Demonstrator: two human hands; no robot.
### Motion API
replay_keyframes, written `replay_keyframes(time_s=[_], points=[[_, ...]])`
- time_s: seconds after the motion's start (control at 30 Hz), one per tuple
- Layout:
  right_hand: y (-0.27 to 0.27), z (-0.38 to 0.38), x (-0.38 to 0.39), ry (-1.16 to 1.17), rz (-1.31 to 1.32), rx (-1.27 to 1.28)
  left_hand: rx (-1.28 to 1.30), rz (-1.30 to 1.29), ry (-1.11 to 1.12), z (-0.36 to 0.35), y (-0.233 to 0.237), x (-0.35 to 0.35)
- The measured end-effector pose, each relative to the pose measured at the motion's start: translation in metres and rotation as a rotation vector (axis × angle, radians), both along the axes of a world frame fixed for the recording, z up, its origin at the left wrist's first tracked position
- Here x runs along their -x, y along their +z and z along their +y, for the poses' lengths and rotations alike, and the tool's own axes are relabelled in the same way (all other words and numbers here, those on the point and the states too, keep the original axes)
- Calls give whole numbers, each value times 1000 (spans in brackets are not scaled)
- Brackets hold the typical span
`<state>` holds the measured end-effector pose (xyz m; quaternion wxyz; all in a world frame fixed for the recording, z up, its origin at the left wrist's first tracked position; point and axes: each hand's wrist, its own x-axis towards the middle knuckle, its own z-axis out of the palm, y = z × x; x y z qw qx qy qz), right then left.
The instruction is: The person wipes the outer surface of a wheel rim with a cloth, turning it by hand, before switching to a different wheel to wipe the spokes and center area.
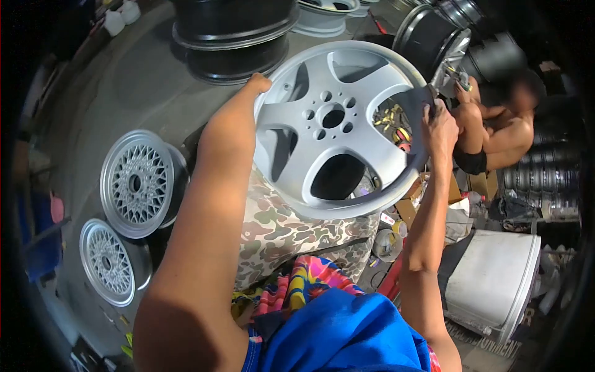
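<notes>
A silver-grey five-spoke wheel rim [279, 116] is held up in front of me, tilted, with its face toward me. My left hand [261, 83] is closed around its upper left edge, most of the fingers hidden behind it. At the right edge, my right hand [441, 127] has its fingers bent over a dark grey sheet [414, 99] that looks like sandpaper and lies against the rim. Beneath the wheel rim is a camouflage-patterned cloth [273, 232]. Through the spoke openings I see yellow and red bits behind.
Two mesh-spoke wheel rims [139, 180] [105, 263] stand on the floor at left. Dark stacked wheel rims [232, 37] rise behind. Another person [502, 133] sits at right, close to my right arm. A white box-like container [489, 279] stands at lower right.
</notes>
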<state>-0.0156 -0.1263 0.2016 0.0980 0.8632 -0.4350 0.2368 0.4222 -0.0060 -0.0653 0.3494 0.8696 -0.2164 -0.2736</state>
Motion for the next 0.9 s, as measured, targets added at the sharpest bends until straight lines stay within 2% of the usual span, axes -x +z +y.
replay_keyframes(time_s=[0.1, 0.2, 0.27, 0.33, 0.6, 0.67, 0.77, 0.8, 0.87, 0.9], points=[[-8, -27, -3, 65, 9, -15, -39, 40, -23, 18, 1, -5], [-9, -43, -6, 133, 7, -39, -54, 199, 0, 48, 37, 11], [-12, -53, -8, 186, -9, -53, -99, 205, -11, 56, 42, 7], [-10, -58, -10, 209, 5, -76, -101, 324, -136, 71, 54, 10], [9, -38, -53, 394, -22, -73, -144, 418, -36, 104, 46, 14], [7, -44, -76, 446, 45, 23, -161, 444, 5, 117, 30, 13], [7, -46, -102, 576, 49, 137, -220, 697, 110, 123, 17, 24], [7, -51, -109, 639, 36, 215, -229, 703, 110, 122, 18, 30], [11, -65, -116, 628, 119, 109, -399, 738, -51, 124, 21, 37], [13, -70, -117, 667, 133, 103, -410, 738, -48, 125, 28, 39]])
